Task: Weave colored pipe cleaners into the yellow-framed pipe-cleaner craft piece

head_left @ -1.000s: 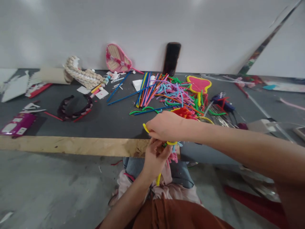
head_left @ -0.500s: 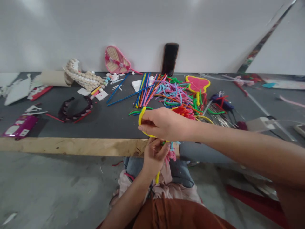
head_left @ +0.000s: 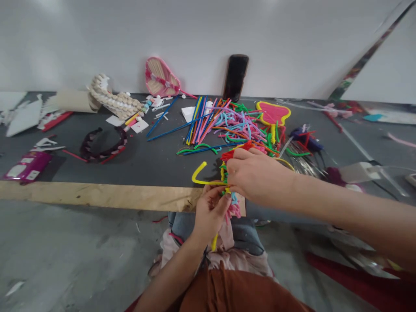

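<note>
My left hand [head_left: 211, 210] is closed at the table's front edge, pinching a multicoloured pipe-cleaner piece [head_left: 234, 211] with red, yellow, green, light blue and pink loops. From between the fingers a yellow pipe cleaner [head_left: 204, 181] runs out to the left, its free end bent upward. Just above, my right hand [head_left: 248, 173] is curled over the same piece, fingertips close to the left thumb and the yellow strand. What exactly the right fingertips grip is partly hidden. Red loops [head_left: 229, 154] stick out beyond the right knuckles.
Behind the hands lies a heap of pipe cleaners [head_left: 234, 123]. A phone [head_left: 235, 77] leans on the wall beside a pink leaf-shaped fan [head_left: 161, 78]. At left are a dark headband [head_left: 87, 147] and a purple packet [head_left: 28, 166]; a glue gun [head_left: 305, 138] lies right.
My right hand has let go of the yellow pipe cleaner's bent end and moved right, onto the multicoloured piece. That end now stands free. My left hand stays nearly in place.
</note>
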A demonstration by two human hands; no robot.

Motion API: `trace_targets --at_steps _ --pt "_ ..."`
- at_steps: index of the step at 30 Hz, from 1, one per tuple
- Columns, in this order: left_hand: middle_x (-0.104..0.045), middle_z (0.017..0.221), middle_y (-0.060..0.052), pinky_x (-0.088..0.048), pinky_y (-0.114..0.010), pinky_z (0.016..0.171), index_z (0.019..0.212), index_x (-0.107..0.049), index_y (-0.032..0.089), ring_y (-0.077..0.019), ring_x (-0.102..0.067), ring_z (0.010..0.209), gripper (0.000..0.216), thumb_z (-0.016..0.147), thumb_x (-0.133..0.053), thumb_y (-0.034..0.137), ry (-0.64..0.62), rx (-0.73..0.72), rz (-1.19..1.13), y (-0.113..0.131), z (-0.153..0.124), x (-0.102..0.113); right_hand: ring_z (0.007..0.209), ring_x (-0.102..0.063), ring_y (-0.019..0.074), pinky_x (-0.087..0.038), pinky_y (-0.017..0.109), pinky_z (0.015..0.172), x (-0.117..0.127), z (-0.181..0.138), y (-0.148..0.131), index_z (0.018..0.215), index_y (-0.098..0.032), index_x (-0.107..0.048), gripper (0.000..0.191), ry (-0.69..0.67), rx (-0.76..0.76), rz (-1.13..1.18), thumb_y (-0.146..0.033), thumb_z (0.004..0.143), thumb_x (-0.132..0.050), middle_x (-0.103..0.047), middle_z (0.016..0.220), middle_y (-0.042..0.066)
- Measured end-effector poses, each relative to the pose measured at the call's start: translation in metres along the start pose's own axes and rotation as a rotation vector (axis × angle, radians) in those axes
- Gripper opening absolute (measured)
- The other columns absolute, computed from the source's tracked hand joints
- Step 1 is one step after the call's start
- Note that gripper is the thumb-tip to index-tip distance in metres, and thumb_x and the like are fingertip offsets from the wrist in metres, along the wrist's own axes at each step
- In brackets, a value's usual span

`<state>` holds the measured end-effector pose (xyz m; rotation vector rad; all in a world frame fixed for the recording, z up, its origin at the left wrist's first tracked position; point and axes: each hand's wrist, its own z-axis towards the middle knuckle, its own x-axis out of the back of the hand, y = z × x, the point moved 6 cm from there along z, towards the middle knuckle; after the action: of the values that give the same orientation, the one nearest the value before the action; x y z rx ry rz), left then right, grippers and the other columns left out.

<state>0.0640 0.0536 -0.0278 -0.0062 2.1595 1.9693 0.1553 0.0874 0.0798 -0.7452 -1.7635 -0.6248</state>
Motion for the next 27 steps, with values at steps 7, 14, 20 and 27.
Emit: trace_targets --at_steps 7,14,20,27 --pt "-0.055 0.099 -0.007 -0.050 -0.030 0.080 0.081 -0.076 0.019 -0.0189 -0.056 0.093 0.020 0.082 -0.067 0.037 0.020 0.004 0.052 -0.004 -0.001 -0.001 0.101 -0.049 0.0260 -0.025 0.038 0.078 -0.007 -0.005 0.008 0.079 -0.021 -0.071 0.012 0.056 -0.057 0.024 -0.022 0.088 -0.063 -0.070 0.095 0.006" --pt "-0.057 0.093 -0.006 -0.050 -0.033 0.083 0.087 -0.075 0.021 -0.0202 -0.057 0.092 0.016 0.083 -0.065 0.033 0.040 -0.071 0.252 0.003 -0.004 0.001 0.096 -0.059 0.0272 -0.028 0.041 0.079 -0.001 0.030 0.011 0.083 -0.020 -0.072 0.016 -0.070 -0.020 0.017 -0.027 0.088 -0.059 -0.072 0.089 0.008" --pt "-0.060 0.090 -0.006 -0.049 -0.026 0.057 0.087 -0.072 0.020 -0.0146 -0.057 0.070 0.021 0.083 -0.065 0.039 -0.008 -0.015 0.123 0.000 -0.004 -0.002 0.084 -0.068 0.0245 -0.035 0.032 0.067 -0.005 0.041 -0.001 0.095 -0.020 -0.072 0.018 -0.286 0.027 0.076 -0.023 0.088 -0.057 -0.074 0.086 0.008" --pt "-0.058 0.096 -0.006 -0.048 -0.026 0.060 0.083 -0.070 0.020 -0.0142 -0.057 0.074 0.018 0.084 -0.064 0.037 -0.002 -0.083 0.135 0.004 -0.002 -0.001 0.083 -0.069 0.0260 -0.036 0.038 0.074 0.003 0.029 -0.007 0.091 -0.016 -0.069 0.014 -0.154 0.002 -0.023 -0.015 0.088 -0.055 -0.074 0.086 0.011"
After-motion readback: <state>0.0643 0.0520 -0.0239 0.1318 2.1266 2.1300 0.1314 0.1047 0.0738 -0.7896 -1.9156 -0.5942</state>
